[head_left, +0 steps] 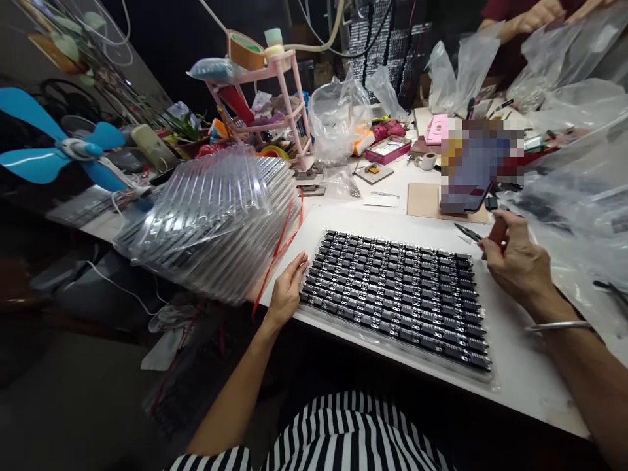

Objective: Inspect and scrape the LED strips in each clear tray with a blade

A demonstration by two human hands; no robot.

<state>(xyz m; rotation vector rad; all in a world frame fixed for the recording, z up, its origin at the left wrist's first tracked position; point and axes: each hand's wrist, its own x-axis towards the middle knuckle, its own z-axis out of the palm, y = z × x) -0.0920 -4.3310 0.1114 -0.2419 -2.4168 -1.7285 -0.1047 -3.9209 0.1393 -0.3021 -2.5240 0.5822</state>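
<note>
A clear plastic tray (483, 386) lies near the table's front edge, filled with rows of small black electronic modules (392, 294) with silvery pins. At its left side my left hand (288, 288) holds the rim, fingers along the edge and the thumb side towards the modules. My right hand (515, 258) is closed, just beyond the tray's right back corner. From its fingers a dark pair of tweezers (468, 232) points left, over the white table; the grip end is hidden in the hand.
Stacked clear plastic trays (210, 222) fill the left, beside a blue fan (78, 149). Behind stand a pink rack (294, 98) and a phone-like pixelated object (473, 167) on a brown board (422, 201). Plastic bags (579, 183) crowd the right; a co-worker's hand (542, 14) is beyond.
</note>
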